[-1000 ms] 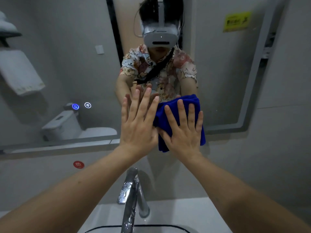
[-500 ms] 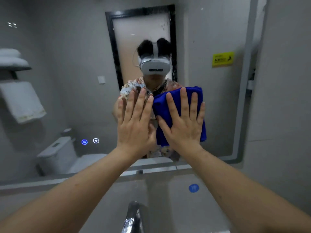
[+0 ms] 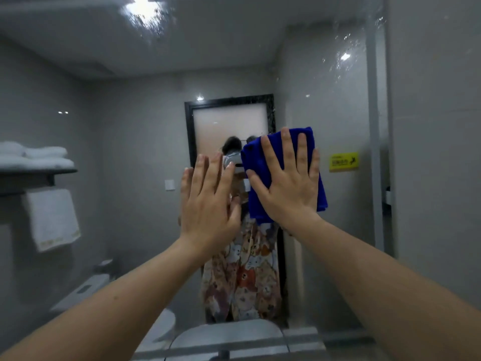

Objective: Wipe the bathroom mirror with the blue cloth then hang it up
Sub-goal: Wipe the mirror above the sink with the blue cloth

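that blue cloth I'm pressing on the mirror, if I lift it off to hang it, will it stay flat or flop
Probably flop: the blue cloth lies folded and soft-edged under your flat right hand, with its lower corner drooping. It looks light, so one hand should carry it. Its plush surface likely won't slip from a pinch.

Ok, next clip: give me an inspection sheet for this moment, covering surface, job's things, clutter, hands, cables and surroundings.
Surface: mirror, streaks or droplets catching light near its top and upper right.
Job's things: blue cloth spread flat against the glass, under the right hand.
Clutter: nothing seen on the glass beyond a yellow sticker, which may be only a reflection.
Hands: right hand presses the cloth with straight fingers; left hand is open, flat at the mirror beside it.
Cables: nothing seen.
Surroundings: reflected in the mirror are folded white towels on a shelf, a hanging towel, a toilet and a dark-framed door.
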